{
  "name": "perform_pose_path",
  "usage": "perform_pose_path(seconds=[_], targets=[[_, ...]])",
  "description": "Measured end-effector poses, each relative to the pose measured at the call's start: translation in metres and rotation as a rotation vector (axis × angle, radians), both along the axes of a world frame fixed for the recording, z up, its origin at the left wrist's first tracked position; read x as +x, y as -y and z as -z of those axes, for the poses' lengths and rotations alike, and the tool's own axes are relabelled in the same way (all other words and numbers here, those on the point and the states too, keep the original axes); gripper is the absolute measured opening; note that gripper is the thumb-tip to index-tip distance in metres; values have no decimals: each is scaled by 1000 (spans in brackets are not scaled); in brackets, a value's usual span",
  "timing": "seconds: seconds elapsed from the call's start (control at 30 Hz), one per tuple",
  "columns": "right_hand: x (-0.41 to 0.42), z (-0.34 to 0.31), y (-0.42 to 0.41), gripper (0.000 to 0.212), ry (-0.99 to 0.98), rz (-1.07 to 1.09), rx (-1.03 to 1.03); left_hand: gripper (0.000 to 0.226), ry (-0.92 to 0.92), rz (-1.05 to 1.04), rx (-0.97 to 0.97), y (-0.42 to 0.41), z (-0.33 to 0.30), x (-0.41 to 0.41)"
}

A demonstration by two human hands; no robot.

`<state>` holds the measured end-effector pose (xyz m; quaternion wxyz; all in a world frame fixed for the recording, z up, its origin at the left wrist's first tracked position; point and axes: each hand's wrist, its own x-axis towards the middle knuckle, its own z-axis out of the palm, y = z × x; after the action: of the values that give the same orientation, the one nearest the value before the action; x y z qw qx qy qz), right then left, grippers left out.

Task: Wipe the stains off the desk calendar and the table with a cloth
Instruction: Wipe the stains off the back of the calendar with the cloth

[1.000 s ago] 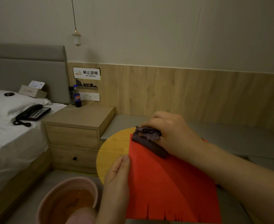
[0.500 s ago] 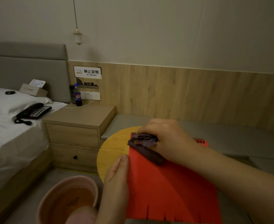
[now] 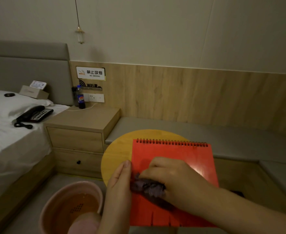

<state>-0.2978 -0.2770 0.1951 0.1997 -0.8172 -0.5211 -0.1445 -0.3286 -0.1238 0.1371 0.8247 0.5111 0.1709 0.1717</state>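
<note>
A red desk calendar (image 3: 172, 166) lies flat on the round yellow table (image 3: 118, 149) beside a wooden nightstand (image 3: 83, 125) and bed (image 3: 8, 137). The right hand (image 3: 176, 179) has its fingers clenched around a dark cloth (image 3: 149, 188) pressed to the calendar; the left hand (image 3: 120, 188), fingers straight and released, steadies its edge.

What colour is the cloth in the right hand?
Dark purple cloth, seen in the head view.

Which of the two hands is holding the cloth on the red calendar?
The right hand presses the dark cloth onto the red desk calendar. The left hand only steadies its left edge, holding nothing.
</note>
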Motion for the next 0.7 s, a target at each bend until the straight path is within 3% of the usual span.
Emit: perform_pose_path(seconds=[0.3,0.47,0.6,0.7], targets=[[-23,19,10,23,17,-48,-91,22,20,13,-7,2,-6,-4],[-23,21,12,23,40,-60,-121,55,54,25,32,4,-10,-6],[-16,16,11,21,68,-15,-73,25,59,14,55,0,-7,-4],[-7,9,12,30,76,16,-25,20,77,29,77,-1,-6,-4]])
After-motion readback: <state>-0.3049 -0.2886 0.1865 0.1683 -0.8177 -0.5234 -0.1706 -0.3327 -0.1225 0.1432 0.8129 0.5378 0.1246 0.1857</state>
